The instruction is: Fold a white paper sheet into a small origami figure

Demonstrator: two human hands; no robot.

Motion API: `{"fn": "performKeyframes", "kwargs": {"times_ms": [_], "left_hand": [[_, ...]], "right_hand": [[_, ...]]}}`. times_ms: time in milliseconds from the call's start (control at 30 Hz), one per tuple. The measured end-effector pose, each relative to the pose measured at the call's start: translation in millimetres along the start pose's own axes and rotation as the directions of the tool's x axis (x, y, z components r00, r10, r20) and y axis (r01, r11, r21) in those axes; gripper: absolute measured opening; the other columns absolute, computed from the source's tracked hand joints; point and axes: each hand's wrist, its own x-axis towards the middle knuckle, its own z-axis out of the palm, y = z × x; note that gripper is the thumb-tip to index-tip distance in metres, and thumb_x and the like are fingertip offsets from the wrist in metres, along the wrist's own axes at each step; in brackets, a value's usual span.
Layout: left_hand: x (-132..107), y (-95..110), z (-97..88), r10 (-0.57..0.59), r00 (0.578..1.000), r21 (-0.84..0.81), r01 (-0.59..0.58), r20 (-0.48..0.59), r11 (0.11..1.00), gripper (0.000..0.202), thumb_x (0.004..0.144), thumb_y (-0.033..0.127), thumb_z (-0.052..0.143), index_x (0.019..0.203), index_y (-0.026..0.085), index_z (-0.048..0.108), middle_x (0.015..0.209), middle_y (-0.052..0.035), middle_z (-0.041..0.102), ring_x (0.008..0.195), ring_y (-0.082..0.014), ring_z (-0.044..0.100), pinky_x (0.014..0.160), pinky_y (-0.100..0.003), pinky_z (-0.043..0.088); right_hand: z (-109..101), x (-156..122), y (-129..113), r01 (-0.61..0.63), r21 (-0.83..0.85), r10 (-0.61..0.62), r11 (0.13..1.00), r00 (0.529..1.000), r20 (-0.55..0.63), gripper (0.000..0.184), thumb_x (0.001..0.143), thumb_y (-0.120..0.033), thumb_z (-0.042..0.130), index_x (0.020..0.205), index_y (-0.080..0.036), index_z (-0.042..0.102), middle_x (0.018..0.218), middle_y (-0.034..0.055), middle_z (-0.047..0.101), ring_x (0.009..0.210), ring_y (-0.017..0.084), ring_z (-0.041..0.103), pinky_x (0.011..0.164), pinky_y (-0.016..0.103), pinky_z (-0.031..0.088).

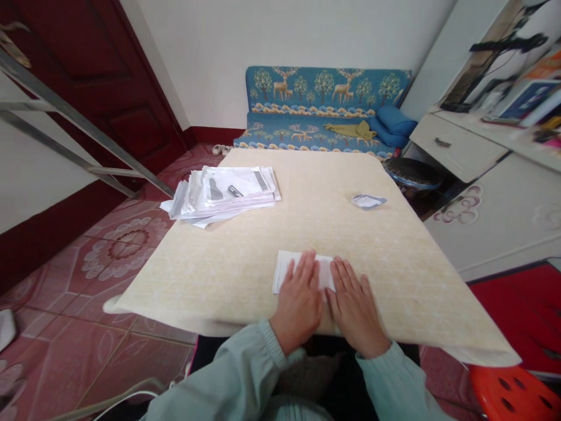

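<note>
A small folded sheet of white paper point(284, 266) lies near the front edge of the table. My left hand point(302, 298) rests flat on its middle, fingers stretched out and pointing away from me. Beside it, my right hand point(355, 304) lies flat with extended fingers at the paper's right end. Part of the sheet is hidden under both hands. Farther off to the left sits a stack of papers point(205, 196), with a small dark metallic object point(235, 191) on top. To the right is a small folded paper piece point(368, 202) with grey edges.
A cream cloth covers the table point(315, 181). Behind it stands a blue sofa point(289, 126) with deer patterns. A white cabinet point(482, 204) is at the right, a red stool point(517, 394) at the lower right, and a metal frame point(83, 126) at the left.
</note>
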Motion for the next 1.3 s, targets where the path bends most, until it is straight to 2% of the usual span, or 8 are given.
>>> {"fn": "performKeyframes", "kwargs": {"times_ms": [100, 200, 533, 667, 800, 933, 1167, 1300], "left_hand": [[13, 18, 10.7, 0.146, 0.986, -0.201, -0.126, 0.087, 0.971, 0.074, 0.091, 0.059, 0.032, 0.148, 0.013, 0.019, 0.155, -0.0118, 0.018, 0.144, -0.0226, 0.016, 0.114, -0.043, 0.026], [12, 6, 17.0, 0.148, 0.984, -0.200, -0.126, 0.099, 0.972, 0.083, 0.086, 0.067, 0.030, 0.147, 0.013, 0.020, 0.154, -0.0125, 0.021, 0.144, -0.0235, 0.015, 0.116, -0.044, 0.019], [-27, -63, -10.8, 0.020, 0.997, 0.073, -0.026, 0.075, 0.997, 0.054, 0.095, 0.034, 0.036, 0.146, 0.018, 0.026, 0.154, -0.0079, 0.024, 0.143, -0.0223, 0.020, 0.114, -0.043, 0.026], [-29, -64, -7.4, 0.012, 0.998, 0.096, -0.017, 0.060, 0.995, 0.054, 0.094, 0.030, 0.037, 0.146, 0.018, 0.026, 0.154, -0.0077, 0.023, 0.143, -0.0229, 0.020, 0.113, -0.045, 0.026], [-32, -68, 4.5, 0.048, 0.999, 0.112, -0.050, 0.019, 0.992, 0.056, 0.092, 0.028, 0.041, 0.146, 0.016, 0.028, 0.152, -0.0083, 0.028, 0.142, -0.0235, 0.021, 0.114, -0.044, 0.025], [-34, -72, 8.1, 0.051, 0.999, 0.114, -0.051, 0.001, 0.992, 0.059, 0.089, 0.028, 0.046, 0.145, 0.014, 0.030, 0.152, -0.0092, 0.029, 0.142, -0.0240, 0.023, 0.115, -0.042, 0.024], [-30, -67, -3.0, 0.038, 0.997, 0.088, -0.043, 0.061, 0.995, 0.055, 0.094, 0.029, 0.036, 0.147, 0.017, 0.025, 0.154, -0.0067, 0.025, 0.142, -0.0222, 0.022, 0.114, -0.042, 0.024], [-30, -66, -6.2, 0.017, 0.997, 0.049, -0.020, 0.073, 0.999, 0.053, 0.095, 0.031, 0.037, 0.146, 0.018, 0.028, 0.154, -0.0070, 0.025, 0.142, -0.0231, 0.023, 0.113, -0.044, 0.025]], "right_hand": [[3, -2, 4, 0.028, 0.001, -0.028, 1.000, 1.000, 0.001, 0.057, 0.096, -0.025, 0.025, 0.150, -0.021, 0.008, 0.155, 0.0072, 0.021, 0.143, 0.021, 0.013, 0.112, 0.052, 0.019], [3, -1, 4, 0.011, -0.005, -0.011, 1.000, 1.000, -0.004, 0.057, 0.096, -0.025, 0.025, 0.150, -0.018, 0.008, 0.155, 0.0076, 0.022, 0.143, 0.021, 0.014, 0.112, 0.052, 0.018], [-4, 2, 2, -0.041, 0.055, 0.040, 0.998, 0.999, 0.028, 0.055, 0.096, -0.027, 0.026, 0.149, -0.016, 0.016, 0.154, 0.0087, 0.023, 0.143, 0.023, 0.016, 0.112, 0.055, 0.017], [-17, 10, -33, -0.085, 0.188, 0.095, 0.978, 0.995, -0.043, 0.065, 0.096, -0.040, 0.031, 0.150, -0.011, 0.009, 0.154, 0.0149, 0.019, 0.143, 0.028, 0.011, 0.112, 0.059, 0.012], [-22, 30, -93, 0.123, 0.457, -0.117, 0.881, 0.992, -0.042, 0.078, 0.092, -0.047, 0.038, 0.150, -0.009, 0.000, 0.156, 0.0141, 0.011, 0.144, 0.024, 0.008, 0.115, 0.050, 0.015], [-11, 47, -117, 0.085, 0.521, -0.111, 0.849, 0.994, 0.019, 0.074, 0.092, -0.043, 0.037, 0.149, -0.005, 0.010, 0.155, 0.0159, 0.012, 0.144, 0.024, 0.006, 0.115, 0.048, 0.018], [0, 37, -57, 0.044, 0.279, -0.064, 0.959, 0.996, 0.062, 0.077, 0.089, -0.056, 0.040, 0.147, -0.009, 0.022, 0.155, 0.0145, 0.013, 0.144, 0.027, 0.010, 0.114, 0.052, 0.015], [1, 19, -7, -0.053, 0.114, 0.046, 0.992, 0.997, 0.061, 0.061, 0.095, -0.043, 0.033, 0.147, -0.013, 0.024, 0.154, 0.0104, 0.019, 0.143, 0.025, 0.014, 0.112, 0.053, 0.019]]}}
